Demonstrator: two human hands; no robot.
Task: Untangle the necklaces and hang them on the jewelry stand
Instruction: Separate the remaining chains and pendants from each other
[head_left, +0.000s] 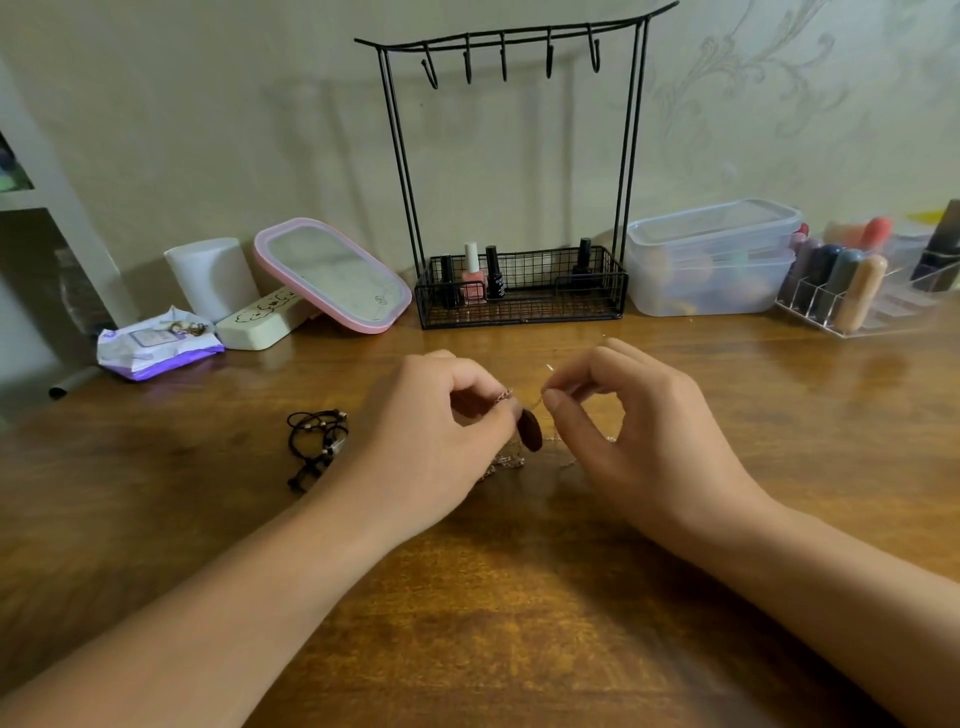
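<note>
Both hands pinched a thin gold chain (511, 457): left hand (441, 431) beside its dark pendant (531, 430), right hand (639, 431) at three o'clock.

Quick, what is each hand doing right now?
Left hand: closed, pinching the chain above the dark pendant.
Right hand: closed, pinching the same chain with thumb and finger.
</note>
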